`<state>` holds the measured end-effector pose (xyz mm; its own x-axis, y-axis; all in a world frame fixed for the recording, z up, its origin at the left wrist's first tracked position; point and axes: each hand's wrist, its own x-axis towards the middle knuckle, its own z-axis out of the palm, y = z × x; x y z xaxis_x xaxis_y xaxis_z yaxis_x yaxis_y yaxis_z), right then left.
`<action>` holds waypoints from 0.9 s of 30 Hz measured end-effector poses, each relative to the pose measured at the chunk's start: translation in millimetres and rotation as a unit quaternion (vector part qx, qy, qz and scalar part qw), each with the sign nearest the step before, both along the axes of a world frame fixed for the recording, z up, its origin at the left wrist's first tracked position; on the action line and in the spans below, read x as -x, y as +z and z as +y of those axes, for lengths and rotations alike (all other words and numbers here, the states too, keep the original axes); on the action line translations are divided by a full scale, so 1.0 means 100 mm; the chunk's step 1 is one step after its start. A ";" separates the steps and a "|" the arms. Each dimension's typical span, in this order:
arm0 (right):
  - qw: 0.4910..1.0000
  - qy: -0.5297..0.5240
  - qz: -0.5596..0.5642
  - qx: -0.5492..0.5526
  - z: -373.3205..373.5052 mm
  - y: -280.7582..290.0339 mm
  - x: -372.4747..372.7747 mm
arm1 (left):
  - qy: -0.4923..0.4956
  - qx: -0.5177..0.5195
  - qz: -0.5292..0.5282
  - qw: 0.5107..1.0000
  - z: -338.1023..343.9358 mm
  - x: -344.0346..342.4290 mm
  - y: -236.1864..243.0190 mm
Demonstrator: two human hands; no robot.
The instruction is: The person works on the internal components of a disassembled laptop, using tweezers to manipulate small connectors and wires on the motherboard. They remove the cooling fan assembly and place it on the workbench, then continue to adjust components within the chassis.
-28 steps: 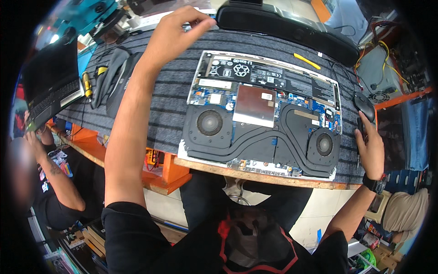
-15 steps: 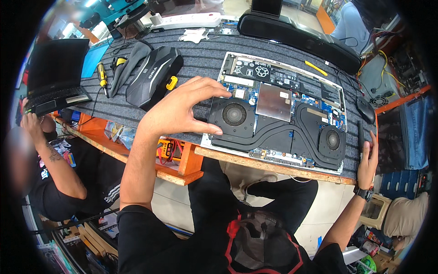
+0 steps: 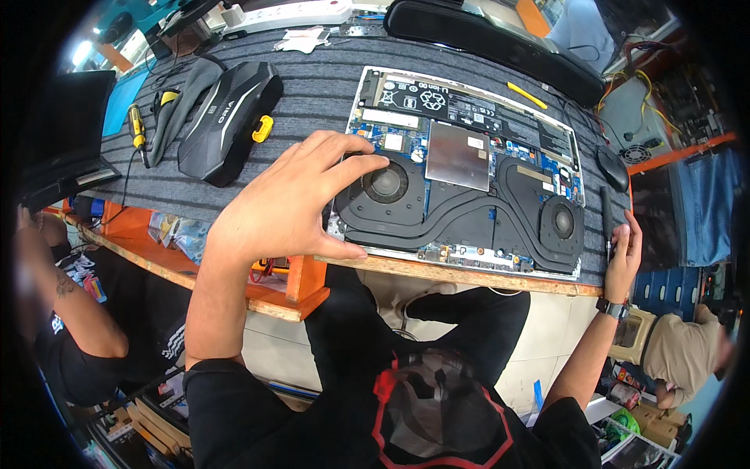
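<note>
An opened laptop (image 3: 461, 211) lies bottom up on the grey striped mat, its battery, blue board, metal plate and two fans bare. My left hand (image 3: 293, 199) is at its left end, thumb and fingers spread apart. The fingertips reach over the left fan (image 3: 384, 182); the thumb lies by the laptop's front left corner. At the table's right edge, my right hand (image 3: 624, 258) has its fingers stretched upward beside a slim dark tool (image 3: 607, 207), whose kind I cannot make out. Whether that hand touches the tool is unclear.
Left of the laptop lie a black case (image 3: 230, 117), a yellow clip (image 3: 262, 129) and a yellow screwdriver (image 3: 137, 129). A yellow stick (image 3: 526, 95), black mouse (image 3: 612, 167) and long black speaker (image 3: 484, 47) surround the rest. Another person's arm (image 3: 82, 305) is at far left.
The whole view has shifted, so the table sits further left and higher. My left hand has moved inward over the left fan, its thumb lower. The right hand's fingers are drawn closer to the dark tool.
</note>
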<state>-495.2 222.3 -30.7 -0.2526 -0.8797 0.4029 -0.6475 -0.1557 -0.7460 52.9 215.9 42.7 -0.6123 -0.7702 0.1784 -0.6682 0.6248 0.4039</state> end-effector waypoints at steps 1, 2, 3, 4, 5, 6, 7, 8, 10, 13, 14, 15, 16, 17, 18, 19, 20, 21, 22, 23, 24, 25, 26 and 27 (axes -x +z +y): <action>1.000 0.000 0.001 0.003 0.00 0.01 -0.01 | 0.001 0.004 -0.003 1.000 0.01 0.01 0.00; 1.000 -0.002 -0.002 0.002 0.00 0.01 -0.01 | 0.001 0.008 -0.005 1.000 0.01 0.01 0.01; 1.000 -0.003 -0.004 0.001 0.00 0.00 -0.02 | 0.000 0.009 -0.005 1.000 0.01 0.01 0.00; 1.000 -0.005 -0.007 0.000 0.00 0.00 -0.02 | -0.001 0.010 -0.006 1.000 0.01 0.00 0.00; 1.000 -0.004 -0.001 -0.001 0.01 0.01 -0.03 | -0.002 0.011 -0.006 1.000 0.01 0.00 0.00; 1.000 -0.002 -0.009 0.000 0.01 0.01 -0.04 | -0.001 0.009 -0.006 1.000 0.01 0.00 0.00; 1.000 0.000 -0.016 0.001 0.00 0.01 -0.06 | 0.000 0.007 -0.005 1.000 0.02 0.01 0.02; 1.000 0.002 -0.023 0.002 0.00 0.01 -0.06 | 0.002 0.005 -0.005 1.000 0.02 0.01 0.02; 1.000 0.004 -0.020 0.001 0.01 0.01 -0.02 | -0.003 0.006 0.001 1.000 0.00 0.03 0.02; 1.000 -0.003 -0.018 0.006 0.03 0.04 -0.04 | -0.003 0.010 0.015 1.000 -0.01 0.07 0.02; 1.000 -0.006 -0.026 0.011 0.03 0.03 -0.05 | 0.000 0.012 0.009 1.000 -0.01 0.08 0.04; 0.999 -0.001 -0.032 0.005 0.01 0.02 -0.04 | 0.003 0.013 0.002 1.000 0.01 0.07 0.06; 0.999 0.002 -0.033 -0.001 0.01 0.03 -0.03 | 0.005 0.014 0.001 1.000 0.03 0.07 0.07; 0.999 -0.001 -0.037 0.003 0.01 0.04 -0.06 | 0.011 0.022 -0.002 1.000 0.04 0.09 0.07; 0.999 -0.002 -0.043 0.006 0.02 0.05 -0.05 | 0.015 0.021 -0.010 1.000 0.04 0.10 0.06; 0.999 -0.004 -0.038 0.004 0.02 0.05 -0.07 | 0.022 0.019 -0.022 0.999 0.05 0.08 0.06; 0.999 -0.006 -0.034 0.002 0.02 0.04 -0.07 | 0.030 0.018 -0.035 0.999 0.06 0.08 0.06; 0.999 -0.007 -0.041 0.000 0.02 0.04 -0.06 | 0.032 0.019 -0.027 0.999 0.06 0.08 0.04; 0.999 -0.007 -0.041 0.001 0.02 0.04 -0.06 | 0.032 0.021 -0.028 0.999 0.06 0.08 0.04; 0.999 -0.007 -0.041 0.001 0.02 0.04 -0.07 | 0.031 0.023 -0.030 0.999 0.06 0.09 0.05; 0.999 -0.007 -0.041 0.002 0.02 0.04 -0.07 | 0.031 0.025 -0.031 0.999 0.05 0.09 0.05; 0.999 -0.004 -0.036 0.005 0.03 0.05 -0.08 | 0.030 0.026 -0.025 0.999 0.05 0.09 0.04; 0.999 -0.004 -0.035 0.003 0.03 0.06 -0.08 | 0.028 0.029 -0.027 0.999 0.05 0.09 0.05; 0.999 -0.004 -0.033 0.002 0.03 0.07 -0.07 | 0.026 0.031 -0.029 0.999 0.04 0.09 0.05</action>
